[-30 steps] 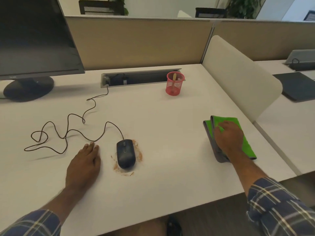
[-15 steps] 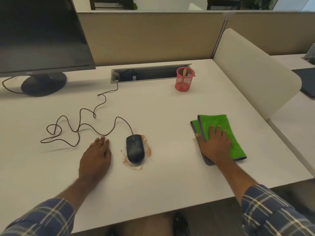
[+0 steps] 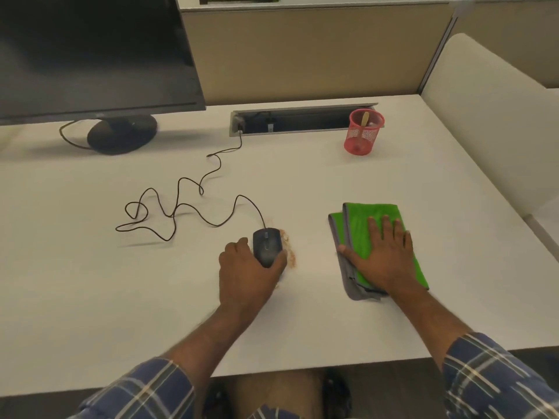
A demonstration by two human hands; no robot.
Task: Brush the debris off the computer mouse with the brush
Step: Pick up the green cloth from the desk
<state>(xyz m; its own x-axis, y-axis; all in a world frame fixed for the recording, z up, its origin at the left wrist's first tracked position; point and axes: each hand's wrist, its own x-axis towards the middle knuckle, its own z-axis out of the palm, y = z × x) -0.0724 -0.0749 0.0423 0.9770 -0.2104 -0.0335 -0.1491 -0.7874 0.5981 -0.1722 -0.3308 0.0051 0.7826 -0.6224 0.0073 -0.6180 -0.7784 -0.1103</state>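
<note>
A black wired computer mouse (image 3: 266, 244) lies on the white desk (image 3: 151, 282) with reddish-brown debris (image 3: 289, 252) scattered beside its right edge. My left hand (image 3: 248, 273) is wrapped around the mouse's rear, thumb on its left side and fingers on its right. My right hand (image 3: 385, 255) lies flat, fingers spread, on a folded green and grey cloth (image 3: 363, 225). A wooden handle, perhaps the brush (image 3: 365, 118), sticks up inside a red mesh cup (image 3: 363, 133) at the back of the desk.
The mouse's black cable (image 3: 181, 204) loops across the desk to a cable slot (image 3: 296, 119) at the back. A dark monitor (image 3: 90, 55) on its round stand (image 3: 121, 133) fills the back left. A beige divider panel (image 3: 490, 122) borders the right.
My left hand has slid right from beside the mouse and closed around it. My right hand stays flat on the cloth. The view has shifted, bringing the desk closer.
</note>
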